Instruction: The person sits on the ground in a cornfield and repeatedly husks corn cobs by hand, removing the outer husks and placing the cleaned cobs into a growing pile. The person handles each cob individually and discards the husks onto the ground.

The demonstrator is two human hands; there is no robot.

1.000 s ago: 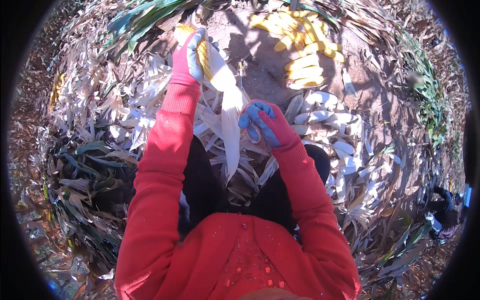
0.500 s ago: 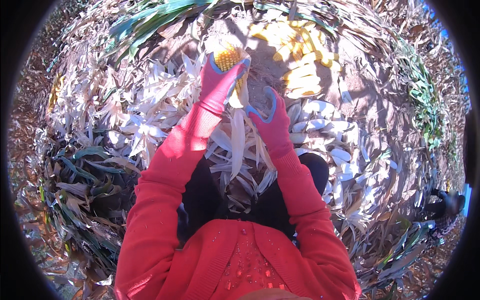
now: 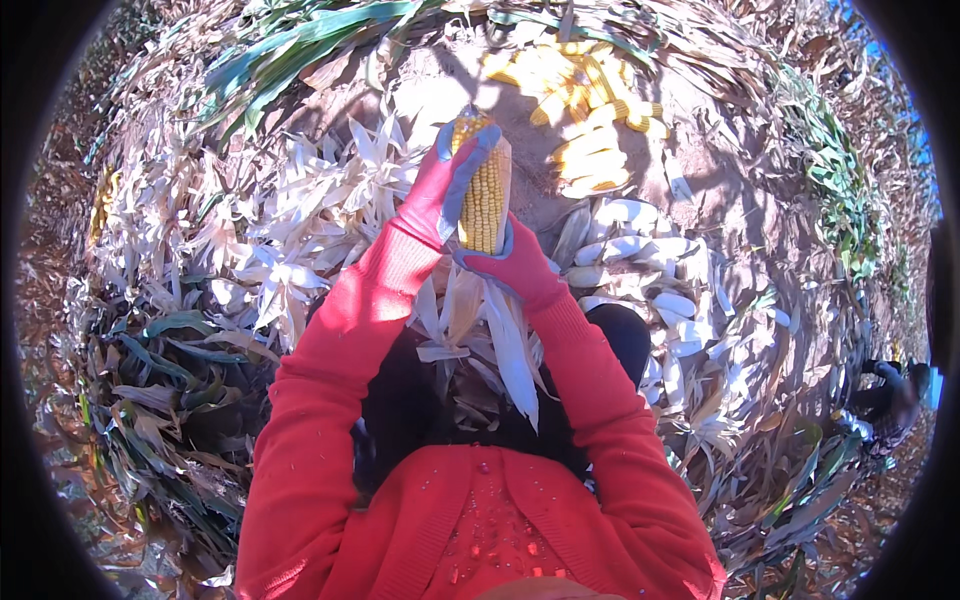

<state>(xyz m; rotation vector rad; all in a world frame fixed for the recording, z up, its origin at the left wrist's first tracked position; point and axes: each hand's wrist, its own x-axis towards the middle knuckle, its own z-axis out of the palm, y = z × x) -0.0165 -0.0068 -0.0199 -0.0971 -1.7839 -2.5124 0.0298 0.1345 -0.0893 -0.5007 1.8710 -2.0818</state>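
Note:
Between my two gloved hands an ear of corn stands tilted slightly, its yellow kernels bare on the side toward me. Pale husk hangs down from its lower end over my lap. My left hand, in a pink and grey glove, is wrapped around the upper part of the ear, with the kernelled tip showing above the thumb. At the base, my right hand is closed around the lower end and the husk there; some of its fingers are hidden behind the ear.
Bare yellow ears lie piled beyond my right hand. Nearer, several ears in pale husks lie on the right. Loose dry husks cover the ground at left. Green stalks lie at the far side; dark shoes show at the right edge.
My right hand has come up from below and closed on the ear's base. The ear has turned more upright, and more of its kernels show, with husk hanging from the lower end.

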